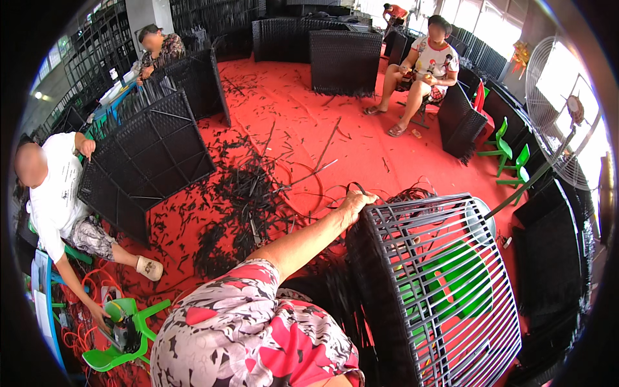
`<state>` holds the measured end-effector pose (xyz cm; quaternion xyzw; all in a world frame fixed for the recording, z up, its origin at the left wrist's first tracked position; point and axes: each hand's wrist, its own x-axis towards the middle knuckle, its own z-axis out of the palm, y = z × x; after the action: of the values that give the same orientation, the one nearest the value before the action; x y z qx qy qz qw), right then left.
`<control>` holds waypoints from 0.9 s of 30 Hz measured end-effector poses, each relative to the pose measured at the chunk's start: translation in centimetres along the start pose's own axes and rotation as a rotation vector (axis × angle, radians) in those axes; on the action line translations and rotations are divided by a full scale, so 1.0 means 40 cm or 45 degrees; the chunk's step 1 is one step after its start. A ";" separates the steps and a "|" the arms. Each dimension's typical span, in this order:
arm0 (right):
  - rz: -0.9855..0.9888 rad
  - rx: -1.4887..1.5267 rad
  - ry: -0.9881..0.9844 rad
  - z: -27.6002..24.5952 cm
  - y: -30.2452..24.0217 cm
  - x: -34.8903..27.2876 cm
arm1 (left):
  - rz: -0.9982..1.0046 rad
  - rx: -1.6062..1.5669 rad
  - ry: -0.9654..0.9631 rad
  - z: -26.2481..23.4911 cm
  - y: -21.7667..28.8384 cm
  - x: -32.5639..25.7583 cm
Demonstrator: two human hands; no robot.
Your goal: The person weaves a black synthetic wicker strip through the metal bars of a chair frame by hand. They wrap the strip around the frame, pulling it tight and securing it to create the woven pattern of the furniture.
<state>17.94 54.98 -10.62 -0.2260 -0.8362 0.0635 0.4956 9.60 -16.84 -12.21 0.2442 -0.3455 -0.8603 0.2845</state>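
My left arm in a floral sleeve reaches forward, and my left hand [354,204] is closed at the far left corner of a black woven furniture frame [387,303]. A thin black weaving strip [355,186] loops out at its fingers. The frame stands tilted before me on the right, with parallel dark slats [451,277] across its open side and weave along its left side. Between the slats a green plastic chair [458,277] shows. A small skin-toned patch shows behind the slats, too covered to make out. My right hand is hidden.
Black strip scraps [238,193] litter the red floor [284,97]. At left, a co-worker in white [58,180] holds a woven panel [151,151] and reaches to a green chair [122,335]. Other people sit farther back. A standing fan [561,109] and small green chairs [500,148] are right.
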 end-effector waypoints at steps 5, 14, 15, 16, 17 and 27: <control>-0.260 0.619 0.242 0.053 0.043 0.010 | -0.021 -0.029 0.019 0.002 -0.013 0.008; -0.264 -0.234 -0.007 0.020 0.062 0.013 | 0.001 -0.031 0.014 0.015 0.003 -0.019; -0.269 -0.248 -0.003 0.016 0.060 0.014 | -0.024 -0.025 0.020 0.027 0.015 -0.037; -0.274 -0.263 0.001 0.014 0.058 0.016 | -0.001 -0.012 0.027 0.022 0.008 -0.030; -0.257 -0.297 -0.012 0.012 0.055 0.017 | 0.020 0.001 0.033 0.013 -0.003 -0.017; -0.245 -0.230 -0.017 0.022 0.016 0.006 | -0.046 -0.070 -0.004 0.017 -0.004 -0.013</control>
<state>17.28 55.78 -11.07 -0.1881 -0.8595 -0.0584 0.4716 9.51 -16.08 -11.76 0.2409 -0.3178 -0.8748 0.2750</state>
